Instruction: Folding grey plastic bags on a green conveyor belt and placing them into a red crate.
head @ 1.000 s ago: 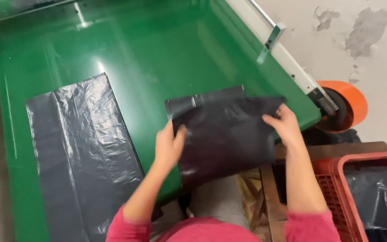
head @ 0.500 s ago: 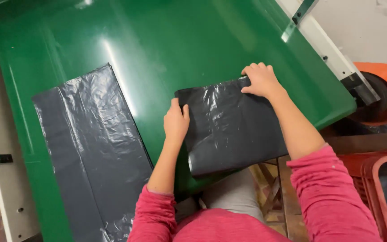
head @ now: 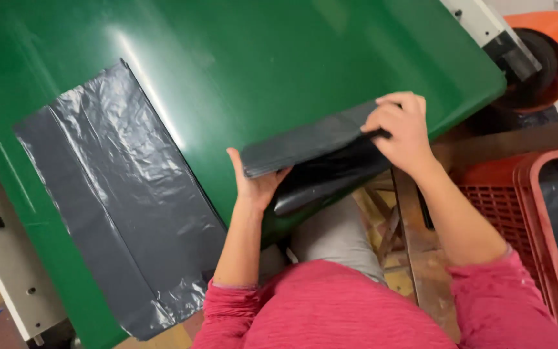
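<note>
Currently, left hand [head: 256,184] and right hand [head: 403,129] grip a folded stack of black bags [head: 311,152], evidently mid-fold; completing it likely calls for pressing flat on the green table [head: 279,64].

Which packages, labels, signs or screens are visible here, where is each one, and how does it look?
No labels, signs or screens show.
Folded stack of black plastic bags: at the green table's near edge, held between the left hand and right hand; flat, dark grey-black.
Flat black plastic bag: spread on the green table, left side; long, glossy.
Red crate: right; mesh-sided.
</note>
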